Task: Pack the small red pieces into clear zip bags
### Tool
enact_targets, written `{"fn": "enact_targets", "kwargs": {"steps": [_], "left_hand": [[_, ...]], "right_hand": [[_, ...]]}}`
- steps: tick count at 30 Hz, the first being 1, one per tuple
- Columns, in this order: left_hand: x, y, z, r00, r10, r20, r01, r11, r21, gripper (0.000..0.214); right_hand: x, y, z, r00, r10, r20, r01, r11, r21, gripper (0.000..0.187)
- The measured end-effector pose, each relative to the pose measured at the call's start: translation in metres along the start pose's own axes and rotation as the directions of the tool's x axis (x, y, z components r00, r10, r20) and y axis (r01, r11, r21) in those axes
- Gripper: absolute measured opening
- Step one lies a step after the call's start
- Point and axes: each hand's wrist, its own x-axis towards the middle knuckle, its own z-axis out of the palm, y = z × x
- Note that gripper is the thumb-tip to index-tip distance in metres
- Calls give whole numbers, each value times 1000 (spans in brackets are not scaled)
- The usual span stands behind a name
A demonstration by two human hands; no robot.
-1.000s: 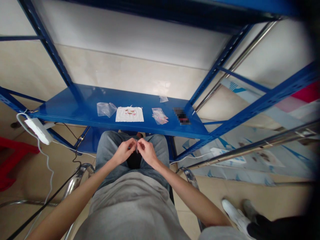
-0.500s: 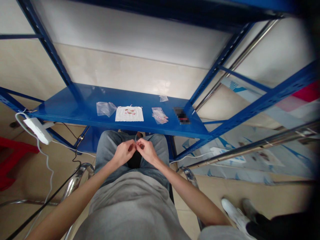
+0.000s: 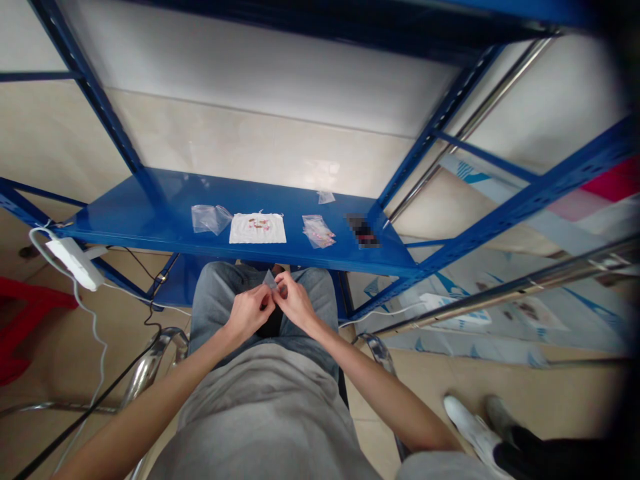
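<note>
Glossy steel shelf (blue), pinched plastic baggie

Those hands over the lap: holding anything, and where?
A small clear plastic bag, it seems, pinched at its lower edge by the left hand and right hand.

Blurred, hidden and cut-off details around the hands and blue steel shelf

The fingers of the left hand and the right hand cover part of a small clear plastic bag, so its contents cannot be made out. On the far shelf, a dark rectangular object is pixelated beyond recognition, and the specks on a white rectangular sheet are too small to identify. Pinkish contents in a clear plastic packet are also unclear. At the near right, a dark trouser leg runs off the picture's edge, and at the left edge a red object is cut off.
</note>
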Motion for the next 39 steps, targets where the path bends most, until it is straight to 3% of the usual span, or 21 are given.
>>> {"fn": "enact_targets", "kwargs": {"steps": [5,8,11,12,15,18,24,28,33,36,39], "left_hand": [[-3,4,-1,1000,-17,-19,16,999,-40,15],[2,1,-5,995,-73,-66,58,975,-216,12],[12,-12,-7,969,-178,-169,99,913,-395,23],[15,-17,-7,964,-219,-153,125,876,-466,28],[21,-31,-6,949,-308,67,265,664,-699,39],[23,-36,-3,925,-303,230,355,470,-808,46],[23,-37,-3,908,-276,316,404,370,-837,44],[23,-38,-8,905,-263,333,411,348,-843,44],[25,-39,-13,925,-258,281,368,413,-833,41],[35,-43,-25,943,-283,173,297,488,-821,39],[60,-51,-50,954,-300,11,191,578,-793,38]], "right_hand": [[2,4,-1,998,26,-56,-26,1000,12,23],[3,6,-4,999,30,-37,-22,980,199,17],[7,8,-8,998,53,15,-54,899,434,17],[8,9,-9,998,56,34,-65,865,497,19],[13,10,-14,995,60,78,-95,781,618,28],[15,11,-15,994,70,86,-109,741,662,35],[18,16,-16,992,111,66,-126,715,688,42],[19,16,-19,989,141,31,-124,718,685,43],[21,11,-22,994,109,24,-95,718,689,40],[31,7,-27,995,92,26,-84,718,691,36],[57,7,-35,990,112,-84,-24,728,685,33]]}}
